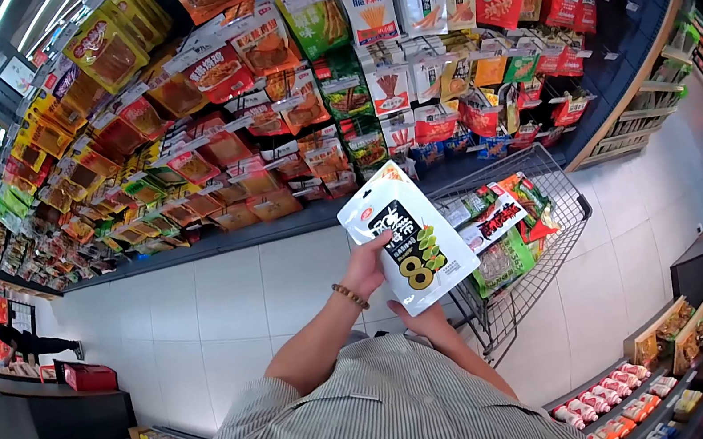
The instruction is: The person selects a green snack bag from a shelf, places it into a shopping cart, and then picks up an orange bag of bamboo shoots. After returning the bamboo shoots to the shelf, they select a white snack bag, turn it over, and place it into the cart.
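My left hand [364, 266], with a beaded bracelet on the wrist, grips the left edge of a white snack packet [413, 238], thumb across its front. The packet shows a black label, green food on skewers and dark rings. My right hand [420, 321] is at the packet's lower edge, its fingers mostly hidden behind it; whether it grips the packet cannot be made out. Just right of the packet is a wire shopping cart [549, 280], holding a green packet [503, 263], a red-and-white packet [496, 222] and other colourful packets.
A long shelf [281, 229] of hanging snack packets runs across the front. Pale floor tiles [229, 304] lie between it and me. Bottle racks [610, 399] stand behind me at right. A person in dark clothes [32, 341] and a red box [91, 376] are far left.
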Motion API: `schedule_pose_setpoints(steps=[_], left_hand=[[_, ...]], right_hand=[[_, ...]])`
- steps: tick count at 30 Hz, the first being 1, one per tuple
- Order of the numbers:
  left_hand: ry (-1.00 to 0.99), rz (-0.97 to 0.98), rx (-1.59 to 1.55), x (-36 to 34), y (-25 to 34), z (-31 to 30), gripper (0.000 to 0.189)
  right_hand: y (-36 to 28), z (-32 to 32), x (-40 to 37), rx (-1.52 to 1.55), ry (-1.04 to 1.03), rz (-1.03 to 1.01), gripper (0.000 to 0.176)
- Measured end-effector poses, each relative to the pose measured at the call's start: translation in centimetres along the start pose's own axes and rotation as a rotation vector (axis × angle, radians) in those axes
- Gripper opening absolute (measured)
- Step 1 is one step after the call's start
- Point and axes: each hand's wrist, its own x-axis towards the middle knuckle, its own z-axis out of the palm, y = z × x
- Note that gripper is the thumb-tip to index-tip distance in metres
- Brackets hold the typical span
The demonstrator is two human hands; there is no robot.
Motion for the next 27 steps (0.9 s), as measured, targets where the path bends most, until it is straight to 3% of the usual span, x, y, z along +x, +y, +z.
schedule_pose_setpoints(steps=[3,10,21,27], left_hand=[[0.006,0.079,0.089,1.5,-1.0,-0.8,0.035],[0.074,0.251,0.272,2.5,-2.9,-2.5,0.034],[0.067,0.269,0.441,3.5,-2.4,-1.3,0.03],[0.05,0.258,0.487,3.6,-2.0,-0.7,0.033]], right_hand=[[0.3,0.2,0.6,-0.163,-0.005,-0.093,0.047],[-0.4,-1.1,0.9,0.048,-0.069,-0.042,0.034],[0.6,-1.5,2.0,0.109,-0.107,0.015,0.035],[1.7,-1.8,0.8,0.173,0.001,0.041,0.037]])
